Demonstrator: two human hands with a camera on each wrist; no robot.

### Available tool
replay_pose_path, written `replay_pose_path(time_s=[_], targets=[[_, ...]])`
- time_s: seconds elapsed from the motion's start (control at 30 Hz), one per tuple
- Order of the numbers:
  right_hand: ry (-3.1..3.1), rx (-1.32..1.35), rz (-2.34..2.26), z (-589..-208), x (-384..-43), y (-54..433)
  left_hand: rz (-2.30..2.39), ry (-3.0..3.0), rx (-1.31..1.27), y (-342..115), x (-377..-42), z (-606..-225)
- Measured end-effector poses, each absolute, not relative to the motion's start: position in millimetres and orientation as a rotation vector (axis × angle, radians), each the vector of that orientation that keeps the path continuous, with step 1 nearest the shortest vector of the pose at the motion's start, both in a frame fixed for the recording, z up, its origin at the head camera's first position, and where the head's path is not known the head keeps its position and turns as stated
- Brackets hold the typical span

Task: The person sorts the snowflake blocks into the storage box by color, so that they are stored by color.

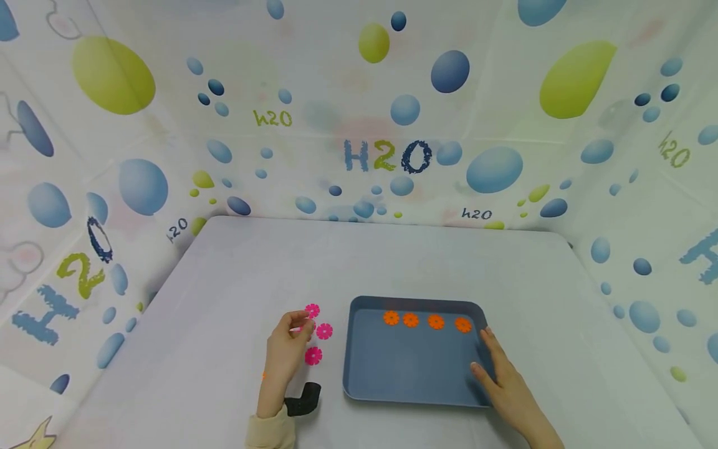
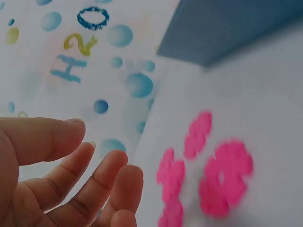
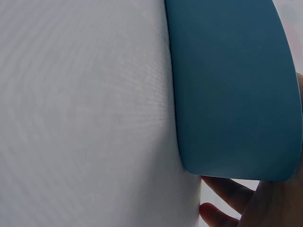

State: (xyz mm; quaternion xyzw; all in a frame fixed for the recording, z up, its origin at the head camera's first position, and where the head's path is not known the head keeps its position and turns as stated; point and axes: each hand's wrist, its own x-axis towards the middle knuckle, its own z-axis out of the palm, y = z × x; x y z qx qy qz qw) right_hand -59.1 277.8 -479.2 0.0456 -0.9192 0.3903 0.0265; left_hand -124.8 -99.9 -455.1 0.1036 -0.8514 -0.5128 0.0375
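Several pink flower-shaped pieces (image 1: 324, 331) lie on the table left of a blue-grey tray (image 1: 415, 374). My left hand (image 1: 287, 346) is over them with its fingers bent; in the left wrist view, the thumb and fingertips (image 2: 116, 165) are apart with nothing between them, beside blurred pink pieces (image 2: 227, 175). Several orange flower-shaped pieces (image 1: 435, 321) form a row along the tray's far side. My right hand (image 1: 507, 383) rests at the tray's right edge, fingers fairly straight and thumb over the inside. The tray's wall (image 3: 236, 94) partly hides that hand in the right wrist view.
A black strap-like piece (image 1: 303, 400) sticks out beside the left wrist. A white cloth (image 1: 269, 255) covers the table. Printed curtains (image 1: 314, 125) with blue and green spots stand behind it and along both sides.
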Motion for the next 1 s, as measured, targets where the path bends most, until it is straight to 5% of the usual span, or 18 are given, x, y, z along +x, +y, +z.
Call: replay_pose_path(time_s=[1.0], targets=[[-2.833, 0.167, 1.242, -477, -59, 277, -1.021, -2.878, 0.591, -145, -72, -465]])
